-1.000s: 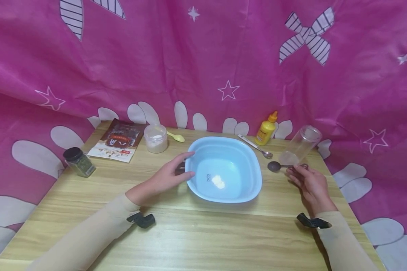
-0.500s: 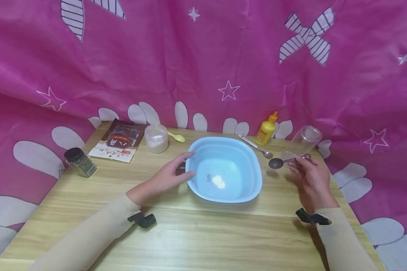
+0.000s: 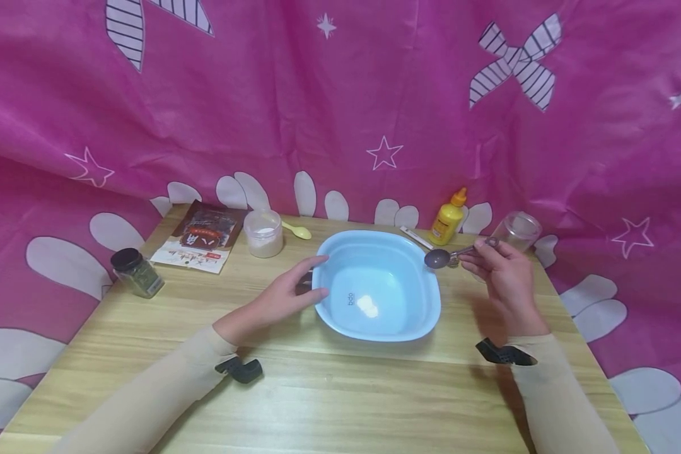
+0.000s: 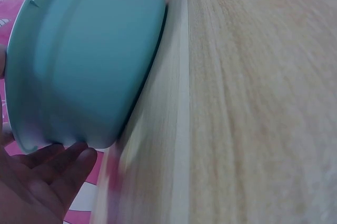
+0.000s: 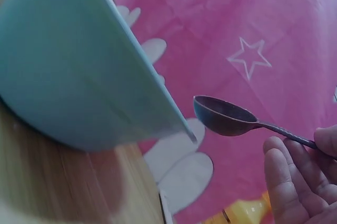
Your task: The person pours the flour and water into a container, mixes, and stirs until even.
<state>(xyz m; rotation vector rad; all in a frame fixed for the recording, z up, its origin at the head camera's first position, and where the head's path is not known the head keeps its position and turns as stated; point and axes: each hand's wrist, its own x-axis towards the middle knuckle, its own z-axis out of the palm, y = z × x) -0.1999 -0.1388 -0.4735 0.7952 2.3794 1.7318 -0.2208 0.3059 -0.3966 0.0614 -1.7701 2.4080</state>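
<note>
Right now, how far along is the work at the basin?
Done: the blue basin stands on the wooden table. In hand: the left hand holds its rim; the right hand holds a dark measuring spoon near the opposite rim. Left, probably: bringing the spoon over the basin's middle.

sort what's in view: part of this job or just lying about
Likely in use: basin, held by left hand; dark spoon, held by right hand.

Apparently lying about: yellow bottle, clear container (uncertain), white-handled utensil, white-filled jar, yellow spoon, brown packet, black-lidded jar.
</note>
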